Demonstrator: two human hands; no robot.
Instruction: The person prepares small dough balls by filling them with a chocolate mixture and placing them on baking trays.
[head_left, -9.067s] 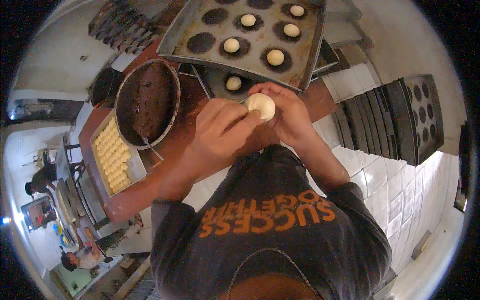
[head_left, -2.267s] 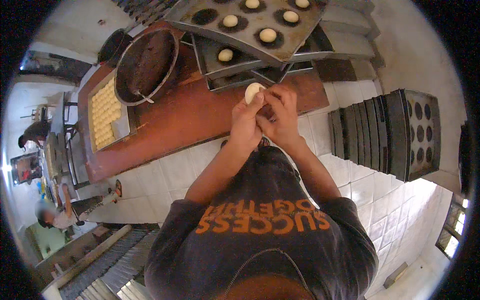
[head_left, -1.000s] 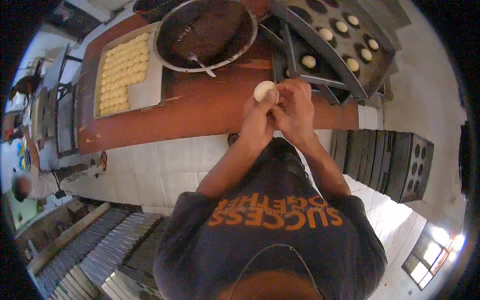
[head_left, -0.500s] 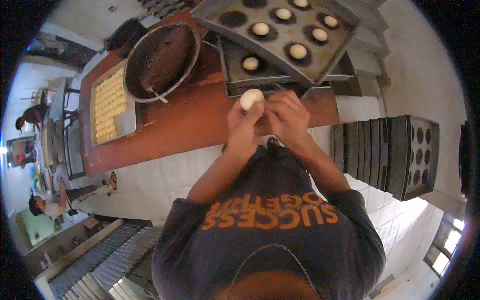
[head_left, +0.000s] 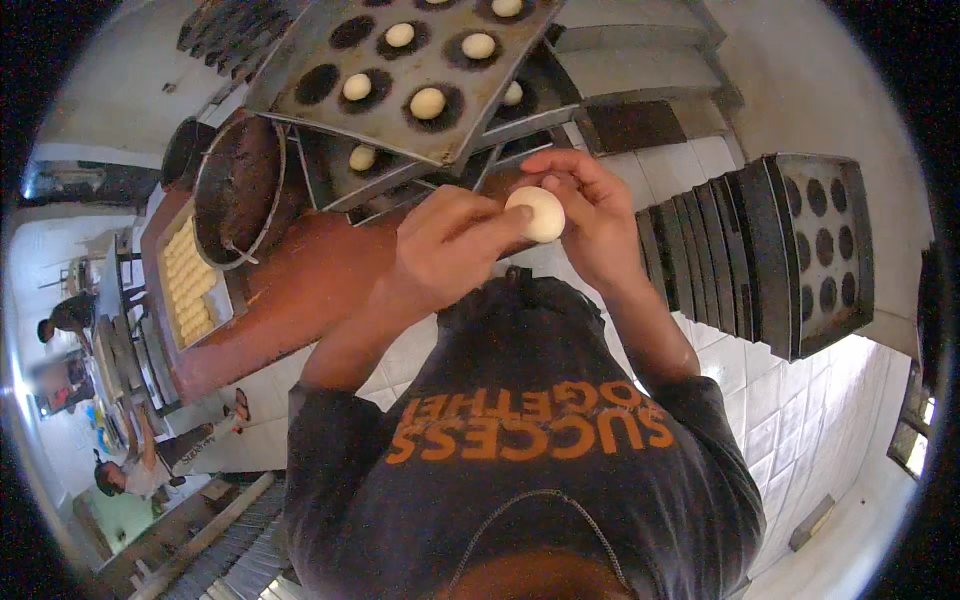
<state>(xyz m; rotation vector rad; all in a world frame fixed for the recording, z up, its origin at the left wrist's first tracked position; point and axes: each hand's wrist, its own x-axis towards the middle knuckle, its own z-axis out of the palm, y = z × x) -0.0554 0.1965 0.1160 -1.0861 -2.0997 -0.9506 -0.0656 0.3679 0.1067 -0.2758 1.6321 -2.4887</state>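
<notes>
A smooth, pale dough ball (head_left: 543, 216) is held between my two hands, in front of my chest near the table edge. The thumb of my left hand (head_left: 440, 245) presses against its left side, with the fingers bent. My right hand (head_left: 598, 215) curls round its right and far side, the thumb close to the ball's top. Just beyond my hands, a dark metal tray (head_left: 385, 75) with round hollows carries several dough balls. It lies askew on another such tray (head_left: 330, 175), where a few balls show.
A large dark bowl (head_left: 222, 185) stands on the reddish-brown table (head_left: 290, 300). Left of it, a tray (head_left: 233, 300) holds rows of dough balls. To my right is a stack of hollowed trays (head_left: 765, 260). Two people (head_left: 130, 470) are far left.
My view has turned to the right, so the trays and bowl sit further left. The dough ball has shifted from my left fingertips to between both hands.
</notes>
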